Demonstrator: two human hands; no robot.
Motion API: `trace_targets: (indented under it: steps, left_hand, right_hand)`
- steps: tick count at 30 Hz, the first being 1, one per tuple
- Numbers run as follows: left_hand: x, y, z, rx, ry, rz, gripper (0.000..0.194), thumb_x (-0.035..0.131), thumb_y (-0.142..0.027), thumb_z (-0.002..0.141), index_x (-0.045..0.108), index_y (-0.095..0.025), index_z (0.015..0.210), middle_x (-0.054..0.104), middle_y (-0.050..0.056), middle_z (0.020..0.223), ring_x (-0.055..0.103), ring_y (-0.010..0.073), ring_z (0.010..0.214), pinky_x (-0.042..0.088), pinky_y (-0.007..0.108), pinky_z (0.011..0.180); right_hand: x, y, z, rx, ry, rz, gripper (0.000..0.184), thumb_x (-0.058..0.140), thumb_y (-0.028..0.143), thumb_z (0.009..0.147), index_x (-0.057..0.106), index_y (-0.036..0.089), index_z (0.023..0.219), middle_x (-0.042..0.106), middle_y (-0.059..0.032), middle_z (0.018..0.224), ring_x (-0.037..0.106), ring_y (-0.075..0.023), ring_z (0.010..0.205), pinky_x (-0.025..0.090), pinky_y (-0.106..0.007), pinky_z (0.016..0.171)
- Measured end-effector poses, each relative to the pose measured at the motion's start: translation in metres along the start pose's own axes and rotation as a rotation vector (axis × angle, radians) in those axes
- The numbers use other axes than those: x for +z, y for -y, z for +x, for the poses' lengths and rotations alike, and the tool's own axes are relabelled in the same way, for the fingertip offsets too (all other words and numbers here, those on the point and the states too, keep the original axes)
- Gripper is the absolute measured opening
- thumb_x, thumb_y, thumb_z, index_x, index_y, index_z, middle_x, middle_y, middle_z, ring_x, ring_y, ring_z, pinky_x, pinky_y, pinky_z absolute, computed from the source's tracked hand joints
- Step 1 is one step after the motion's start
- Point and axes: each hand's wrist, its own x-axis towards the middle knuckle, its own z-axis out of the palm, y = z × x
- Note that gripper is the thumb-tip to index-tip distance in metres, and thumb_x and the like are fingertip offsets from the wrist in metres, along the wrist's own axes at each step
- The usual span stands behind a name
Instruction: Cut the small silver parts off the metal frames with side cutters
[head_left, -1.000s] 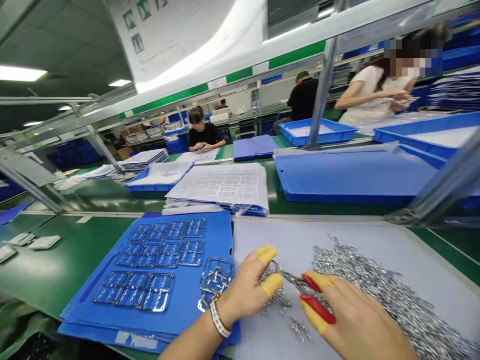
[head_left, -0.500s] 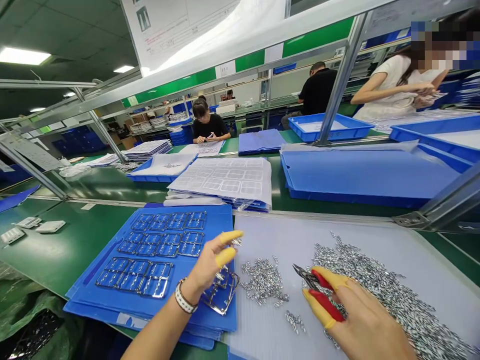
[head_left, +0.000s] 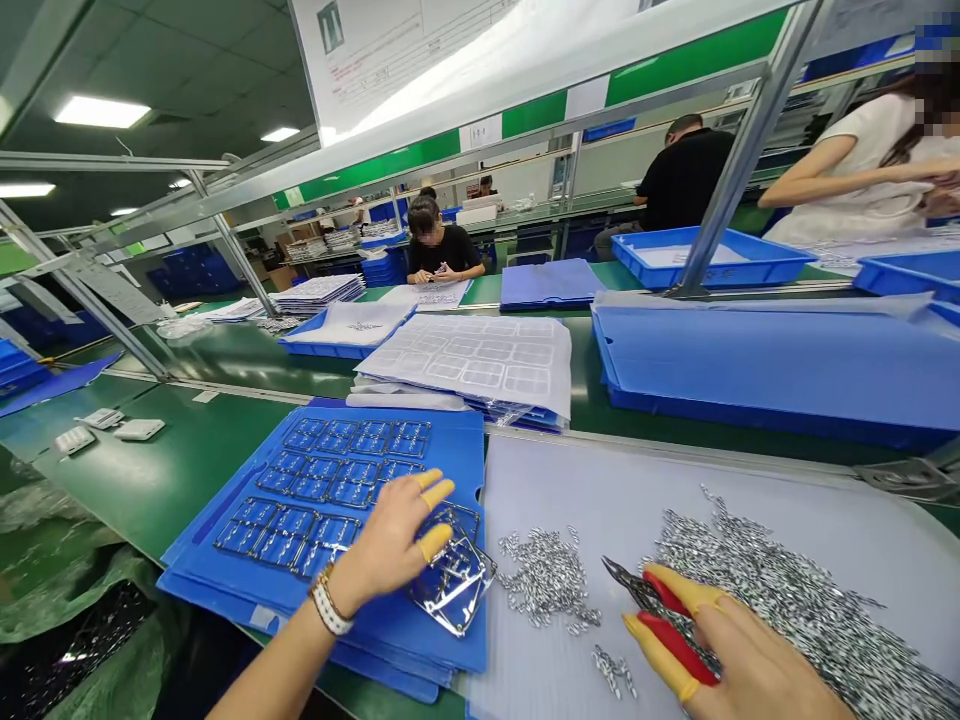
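Long green workbench (head_left: 176,470) under ceiling lights, in a room of similar benches; inspection starts at the person's own station. One open-work metal frame (head_left: 454,585) lies tilted at the lower right corner of a blue plastic folder (head_left: 457,430), beside the edge of a white corrugated plastic sheet (head_left: 585,480). The left hand (head_left: 390,545) sits over it with fingers spread and not pinching; yellow finger cots (head_left: 435,543) cover the fingertips, and contact with the frame cannot be confirmed. A white beaded bracelet (head_left: 328,605) circles that wrist. The right hand (head_left: 750,655) is closed around red-handled side cutters (head_left: 667,625), pinching them between cotted fingers, with the steel tips pointing left above the sheet, touching no frame. Two heaps of small bright metal pieces (head_left: 547,575) (head_left: 780,600) lie on the sheet, with a few more (head_left: 613,670) just below the nearer heap. Good practice here: steady the frame flat with the spread hand so it cannot skid on the folder, and bring the cutter tips square to it. Rows of similar frames (head_left: 322,490) fill the folder. Beyond stands a stack of white sheets (head_left: 480,365). Farther off, a co-worker in a black top (head_left: 439,255) has both hands together at the opposite bench, and another in a white top (head_left: 847,170) works at the right.
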Motion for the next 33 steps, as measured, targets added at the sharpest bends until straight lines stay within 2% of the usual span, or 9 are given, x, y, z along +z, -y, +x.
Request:
trace_targets:
  steps: [4, 8, 12, 14, 19, 23, 25, 28, 33]
  left_hand:
    - [-0.017, 0.047, 0.014, -0.112, 0.145, 0.182, 0.07, 0.056, -0.024, 0.075, 0.034, -0.032, 0.141, 0.037, 0.007, 0.146, 0.026, 0.0326, 0.134, 0.022, 0.054, 0.105]
    - [-0.013, 0.073, 0.026, -0.118, 0.299, 0.247, 0.078, 0.065, -0.032, 0.067, 0.035, -0.035, 0.14, 0.04, 0.011, 0.141, 0.032, 0.0373, 0.128, 0.021, 0.058, 0.102]
    - [-0.015, 0.077, 0.026, -0.144, 0.248, 0.16, 0.083, 0.069, -0.046, 0.064, 0.037, -0.032, 0.14, 0.052, 0.011, 0.117, 0.045, 0.0347, 0.11, 0.027, 0.056, 0.098]
    - [-0.022, 0.074, 0.021, -0.168, 0.182, -0.042, 0.086, 0.07, -0.048, 0.065, 0.033, -0.033, 0.142, 0.05, 0.01, 0.121, 0.047, 0.0325, 0.107, 0.034, 0.053, 0.095]
    - [-0.039, 0.039, 0.02, -0.227, -0.089, -1.133, 0.069, 0.049, -0.053, 0.083, 0.021, -0.038, 0.144, 0.035, 0.008, 0.144, 0.055, 0.0261, 0.098, 0.047, 0.046, 0.083]
    - [-0.021, -0.019, 0.043, -0.221, -0.021, -1.838, 0.061, 0.031, -0.059, 0.087, 0.03, -0.031, 0.142, 0.051, 0.012, 0.13, 0.06, 0.0254, 0.091, 0.044, 0.052, 0.086]
    - [-0.004, -0.046, 0.058, -0.228, 0.067, -2.011, 0.061, 0.031, -0.058, 0.087, 0.035, -0.027, 0.14, 0.055, 0.012, 0.125, 0.061, 0.0258, 0.089, 0.045, 0.051, 0.085]
    - [0.02, -0.074, 0.075, -0.239, 0.134, -2.087, 0.058, 0.034, -0.057, 0.087, 0.032, -0.034, 0.14, 0.053, 0.009, 0.126, 0.064, 0.0236, 0.08, 0.047, 0.047, 0.078]
    - [0.039, -0.088, 0.079, -0.31, 0.207, -2.024, 0.058, 0.04, -0.057, 0.086, 0.037, -0.033, 0.139, 0.051, 0.009, 0.128, 0.064, 0.0178, 0.073, 0.047, 0.032, 0.064]
  right_hand:
    - [-0.009, 0.008, 0.001, 0.031, 0.049, 0.003, 0.04, 0.049, 0.054, 0.081, 0.06, 0.024, 0.106, 0.069, -0.0048, 0.09, 0.065, -0.0242, 0.084, 0.051, -0.037, 0.07]
    - [-0.012, 0.012, 0.002, 0.052, 0.066, -0.001, 0.039, 0.046, 0.051, 0.083, 0.058, 0.023, 0.107, 0.068, -0.0052, 0.09, 0.064, -0.0235, 0.085, 0.051, -0.037, 0.072]
    - [-0.011, 0.013, 0.002, 0.069, 0.103, -0.005, 0.038, 0.046, 0.049, 0.083, 0.058, 0.023, 0.109, 0.067, -0.0053, 0.087, 0.064, -0.0232, 0.082, 0.05, -0.037, 0.071]
    - [-0.011, 0.011, 0.001, 0.063, 0.118, -0.012, 0.036, 0.047, 0.046, 0.083, 0.058, 0.023, 0.109, 0.067, -0.005, 0.087, 0.064, -0.0226, 0.081, 0.05, -0.037, 0.069]
    - [-0.008, 0.008, 0.005, -0.058, 0.1, -0.026, 0.035, 0.049, 0.04, 0.083, 0.056, 0.022, 0.113, 0.067, -0.0068, 0.094, 0.062, -0.0231, 0.085, 0.049, -0.037, 0.071]
    - [-0.006, 0.023, 0.018, -0.253, 0.028, -0.006, 0.044, 0.05, 0.04, 0.088, 0.048, 0.018, 0.126, 0.064, -0.0097, 0.104, 0.057, -0.0244, 0.097, 0.045, -0.042, 0.084]
    - [-0.009, 0.035, 0.026, -0.316, -0.02, -0.008, 0.044, 0.051, 0.036, 0.088, 0.047, 0.016, 0.127, 0.063, -0.011, 0.105, 0.056, -0.0245, 0.098, 0.043, -0.042, 0.086]
    - [-0.018, 0.052, 0.035, -0.356, -0.088, -0.028, 0.038, 0.052, 0.029, 0.087, 0.051, 0.013, 0.122, 0.063, -0.0116, 0.099, 0.056, -0.0237, 0.092, 0.043, -0.041, 0.083]
    - [-0.028, 0.073, 0.044, -0.294, -0.035, -0.068, 0.035, 0.056, 0.018, 0.08, 0.055, 0.013, 0.115, 0.063, -0.0093, 0.091, 0.056, -0.0226, 0.081, 0.045, -0.039, 0.073]
